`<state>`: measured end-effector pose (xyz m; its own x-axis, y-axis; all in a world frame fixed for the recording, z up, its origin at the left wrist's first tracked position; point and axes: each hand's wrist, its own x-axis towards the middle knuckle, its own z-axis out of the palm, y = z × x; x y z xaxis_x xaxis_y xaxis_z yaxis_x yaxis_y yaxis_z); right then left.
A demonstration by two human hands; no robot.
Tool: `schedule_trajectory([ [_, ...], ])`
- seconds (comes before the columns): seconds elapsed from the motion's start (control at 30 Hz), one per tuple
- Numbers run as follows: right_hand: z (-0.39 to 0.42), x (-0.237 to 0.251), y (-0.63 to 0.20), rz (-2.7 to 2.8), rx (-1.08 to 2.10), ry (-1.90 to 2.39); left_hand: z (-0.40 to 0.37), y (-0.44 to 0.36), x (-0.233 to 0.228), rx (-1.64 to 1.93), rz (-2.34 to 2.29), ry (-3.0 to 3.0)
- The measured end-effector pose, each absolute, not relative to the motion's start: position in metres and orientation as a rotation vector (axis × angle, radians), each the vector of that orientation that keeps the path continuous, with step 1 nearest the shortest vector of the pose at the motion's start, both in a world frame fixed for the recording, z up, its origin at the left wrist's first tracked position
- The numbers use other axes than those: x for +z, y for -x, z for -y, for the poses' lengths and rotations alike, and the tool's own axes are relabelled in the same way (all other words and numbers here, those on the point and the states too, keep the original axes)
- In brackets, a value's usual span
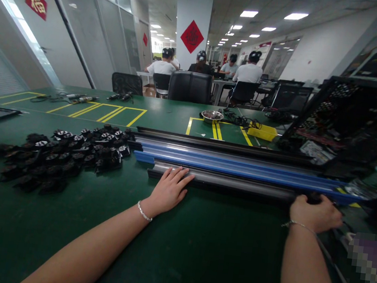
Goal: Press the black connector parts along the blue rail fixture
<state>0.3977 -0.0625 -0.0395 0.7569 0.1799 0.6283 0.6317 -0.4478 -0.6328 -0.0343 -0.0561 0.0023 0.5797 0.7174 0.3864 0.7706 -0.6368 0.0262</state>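
My left hand (169,189) lies flat, fingers spread on the near end of the grey rail (221,180), lower centre. My right hand (316,213) is clenched round its far end. I judge I'm steadying it; sliding it clear needs both hands moving together.

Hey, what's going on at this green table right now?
A person has both hands on a long dark rail lying across the green table. The left hand rests flat on its near end, while the right hand is closed around something dark at the far end. Blue rails lie just behind it, and a pile of small black parts sits to the left. Other people sit at desks in the background.
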Motion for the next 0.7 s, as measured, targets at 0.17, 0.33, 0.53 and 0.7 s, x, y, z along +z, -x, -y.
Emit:
schedule_trajectory([
  [0.17,0.063,-0.039,-0.398,0.626,-0.604,2.018,0.056,0.035,0.002,-0.558,1.255,2.664],
  [0.33,0.063,-0.031,-0.393,0.599,-0.543,2.069,0.055,0.036,0.002,-0.557,1.246,2.678],
  [0.53,0.066,-0.015,-0.371,0.598,-0.473,2.124,0.054,0.036,0.001,-0.586,1.240,2.670],
  [0.7,0.071,-0.005,-0.351,0.545,-0.467,2.162,0.054,0.036,0.001,-0.597,1.232,2.676],
])
